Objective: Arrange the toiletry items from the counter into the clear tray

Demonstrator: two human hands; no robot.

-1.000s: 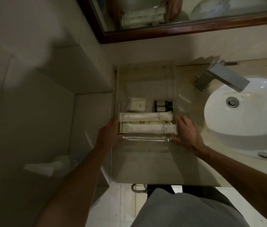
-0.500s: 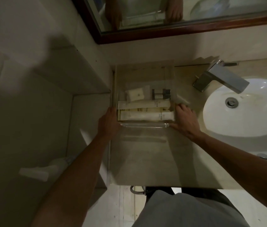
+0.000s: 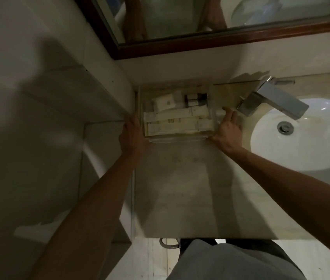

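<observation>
The clear tray (image 3: 177, 139) sits in the back left corner of the counter, against the wall. Inside lie two long white tubes (image 3: 177, 126), a small white packet (image 3: 163, 104) and two small dark bottles (image 3: 195, 99). My left hand (image 3: 132, 131) presses on the tray's left side, between the tray and the side wall. My right hand (image 3: 227, 128) lies against the tray's right side with its fingers stretched along the wall of the tray. Both hands hold the tray between them.
A chrome faucet (image 3: 275, 101) and a white round sink (image 3: 301, 136) lie just right of the tray. A wood-framed mirror (image 3: 200, 44) hangs above. A tiled ledge and side wall (image 3: 69, 102) stand on the left, with a pale object (image 3: 36, 232) lower down.
Both hands have slid the tray away from me toward the back wall and into the corner. The items inside shifted slightly.
</observation>
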